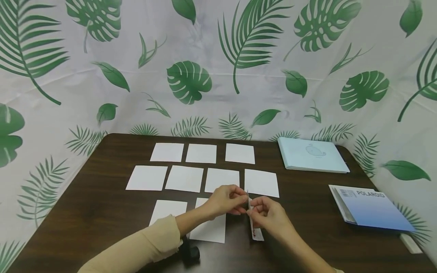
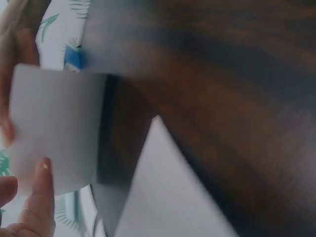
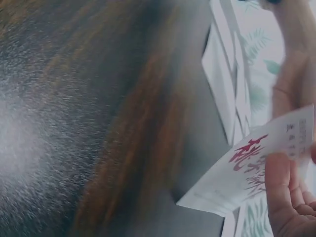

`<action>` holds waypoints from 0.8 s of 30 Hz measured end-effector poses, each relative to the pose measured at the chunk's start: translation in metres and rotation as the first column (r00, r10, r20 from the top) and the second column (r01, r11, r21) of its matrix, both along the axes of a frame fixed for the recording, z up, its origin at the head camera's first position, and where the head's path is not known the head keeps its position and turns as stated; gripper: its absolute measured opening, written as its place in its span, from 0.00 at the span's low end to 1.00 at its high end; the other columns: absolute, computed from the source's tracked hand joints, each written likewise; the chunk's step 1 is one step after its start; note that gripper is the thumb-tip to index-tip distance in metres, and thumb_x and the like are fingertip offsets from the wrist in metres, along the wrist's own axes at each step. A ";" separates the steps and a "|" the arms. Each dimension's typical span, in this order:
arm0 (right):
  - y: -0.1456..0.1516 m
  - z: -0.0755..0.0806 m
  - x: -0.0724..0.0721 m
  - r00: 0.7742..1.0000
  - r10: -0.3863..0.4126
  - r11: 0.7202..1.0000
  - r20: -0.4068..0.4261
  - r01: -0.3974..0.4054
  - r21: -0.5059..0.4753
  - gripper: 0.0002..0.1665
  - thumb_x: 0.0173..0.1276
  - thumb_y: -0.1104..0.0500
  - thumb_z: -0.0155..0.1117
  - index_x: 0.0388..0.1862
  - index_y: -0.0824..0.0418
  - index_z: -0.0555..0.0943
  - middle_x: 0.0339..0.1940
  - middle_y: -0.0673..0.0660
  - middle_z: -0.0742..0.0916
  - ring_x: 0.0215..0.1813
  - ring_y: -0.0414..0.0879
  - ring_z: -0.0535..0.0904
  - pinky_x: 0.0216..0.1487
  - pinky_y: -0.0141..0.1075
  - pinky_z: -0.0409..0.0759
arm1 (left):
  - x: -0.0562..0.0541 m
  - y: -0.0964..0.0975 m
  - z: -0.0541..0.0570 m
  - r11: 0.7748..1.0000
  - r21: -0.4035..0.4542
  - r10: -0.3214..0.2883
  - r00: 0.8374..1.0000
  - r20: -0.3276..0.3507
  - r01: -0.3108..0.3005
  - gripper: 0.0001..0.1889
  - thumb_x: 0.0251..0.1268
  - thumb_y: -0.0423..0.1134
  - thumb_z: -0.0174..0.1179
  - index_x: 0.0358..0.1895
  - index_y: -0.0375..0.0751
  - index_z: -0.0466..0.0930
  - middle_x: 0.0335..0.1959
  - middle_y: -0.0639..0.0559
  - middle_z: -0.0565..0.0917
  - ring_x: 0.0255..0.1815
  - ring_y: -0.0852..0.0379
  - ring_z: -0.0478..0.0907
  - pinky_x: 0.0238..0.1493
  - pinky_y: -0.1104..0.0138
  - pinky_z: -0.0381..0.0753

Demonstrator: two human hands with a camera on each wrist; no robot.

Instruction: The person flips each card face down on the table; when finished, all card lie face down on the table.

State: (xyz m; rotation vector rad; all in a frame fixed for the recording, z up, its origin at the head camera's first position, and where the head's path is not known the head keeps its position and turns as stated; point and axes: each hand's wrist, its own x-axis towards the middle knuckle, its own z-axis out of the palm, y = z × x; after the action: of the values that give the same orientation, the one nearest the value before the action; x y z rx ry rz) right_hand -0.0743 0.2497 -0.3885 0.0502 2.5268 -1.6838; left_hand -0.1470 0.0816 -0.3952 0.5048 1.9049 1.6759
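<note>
Between my two hands a thin card (image 1: 257, 234) stands nearly edge-on to the head view, above the near middle of the table. My left hand (image 1: 225, 200) pinches its far part. With thumb and fingers my right hand (image 1: 271, 215) grips it from the right. Red handwriting-like characters and small dark print cover one face of the card (image 3: 239, 170) in the right wrist view, where my right thumb lies on that face. The other face (image 2: 59, 118) looks plain white in the left wrist view, with my left index finger against it.
Several white square cards (image 1: 146, 178) lie face-up blank in rows on the dark wooden table (image 1: 99, 212). At the back right lies a pale blue album (image 1: 307, 155) with a whale drawing. A blue-and-white POLAROID folder (image 1: 375, 208) sits partly open at the right edge.
</note>
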 end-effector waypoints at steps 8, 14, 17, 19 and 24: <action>0.009 0.012 0.001 0.973 -0.212 0.977 -0.097 0.213 0.004 0.10 0.61 0.70 0.63 0.41 0.70 0.76 0.27 0.58 0.81 0.25 0.38 0.76 0.27 0.31 0.80 | 0.011 -0.002 -0.016 0.997 -0.040 0.058 0.998 -0.011 -0.059 0.19 0.56 0.33 0.66 0.49 0.30 0.74 0.41 0.42 0.83 0.33 0.52 0.84 0.31 0.63 0.85; 0.019 0.004 0.001 0.949 -0.288 0.958 -0.127 0.285 -0.037 0.13 0.61 0.69 0.63 0.44 0.73 0.75 0.30 0.57 0.81 0.30 0.38 0.78 0.31 0.28 0.80 | 0.011 -0.007 -0.019 0.993 -0.016 0.120 0.992 -0.048 -0.121 0.19 0.52 0.30 0.67 0.48 0.29 0.75 0.39 0.41 0.82 0.31 0.56 0.82 0.31 0.65 0.84; 0.023 0.000 -0.001 0.943 -0.313 0.949 -0.109 0.308 -0.064 0.14 0.61 0.69 0.63 0.45 0.73 0.74 0.30 0.55 0.81 0.31 0.37 0.77 0.31 0.28 0.80 | 0.011 -0.009 -0.020 0.990 0.003 0.142 0.988 -0.058 -0.142 0.18 0.52 0.28 0.66 0.47 0.29 0.75 0.38 0.41 0.82 0.30 0.58 0.81 0.32 0.66 0.84; 0.025 -0.002 -0.002 0.943 -0.321 0.946 -0.089 0.316 -0.067 0.14 0.62 0.69 0.62 0.46 0.73 0.73 0.29 0.53 0.81 0.30 0.37 0.76 0.30 0.28 0.79 | 0.010 -0.010 -0.020 0.988 0.021 0.155 0.986 -0.056 -0.154 0.17 0.52 0.27 0.66 0.46 0.28 0.75 0.37 0.41 0.81 0.30 0.58 0.81 0.32 0.66 0.84; 0.032 -0.013 -0.002 0.950 -0.311 0.950 -0.023 0.309 -0.044 0.15 0.62 0.68 0.62 0.46 0.73 0.73 0.27 0.54 0.81 0.25 0.38 0.75 0.26 0.30 0.78 | 0.011 -0.012 -0.023 0.984 0.045 0.172 0.984 -0.048 -0.170 0.16 0.52 0.24 0.65 0.46 0.27 0.75 0.35 0.42 0.81 0.28 0.58 0.81 0.31 0.66 0.84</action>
State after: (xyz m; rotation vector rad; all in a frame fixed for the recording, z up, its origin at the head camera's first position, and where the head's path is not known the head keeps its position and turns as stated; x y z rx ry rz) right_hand -0.0767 0.2812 -0.4015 0.4458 2.6158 -1.8516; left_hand -0.1359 0.0701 -0.4187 0.4134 2.0042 1.8296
